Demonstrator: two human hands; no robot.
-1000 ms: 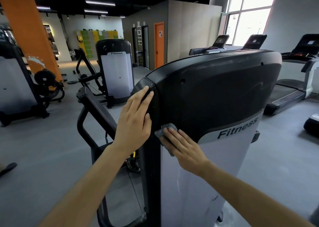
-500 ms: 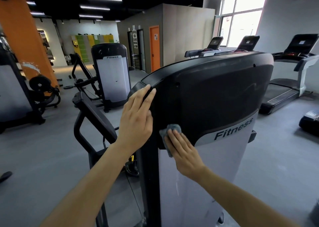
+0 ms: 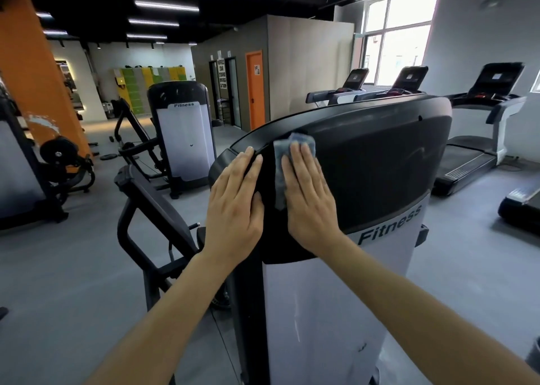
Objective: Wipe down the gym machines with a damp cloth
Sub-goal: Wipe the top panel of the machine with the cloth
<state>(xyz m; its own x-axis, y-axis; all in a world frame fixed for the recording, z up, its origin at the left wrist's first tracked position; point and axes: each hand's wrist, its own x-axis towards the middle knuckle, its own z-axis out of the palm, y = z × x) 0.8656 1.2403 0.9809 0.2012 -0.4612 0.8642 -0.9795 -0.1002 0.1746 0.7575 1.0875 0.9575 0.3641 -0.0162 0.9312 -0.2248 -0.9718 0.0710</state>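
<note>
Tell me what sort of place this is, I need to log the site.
A commercial gym, almost certainly. A row of treadmills stands by the window, weight machines with "Fitness" panels stand on the floor, and coloured lockers line the far wall.

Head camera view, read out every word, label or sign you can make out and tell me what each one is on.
"Fitness": white panel of the near machine.
"Fitness": top of the white panel on the far machine.
Wall poster left of the orange door: dark characters, too small to read.
Notice on that door: too blurred to read.
Treadmill consoles: screens unreadable.
</note>
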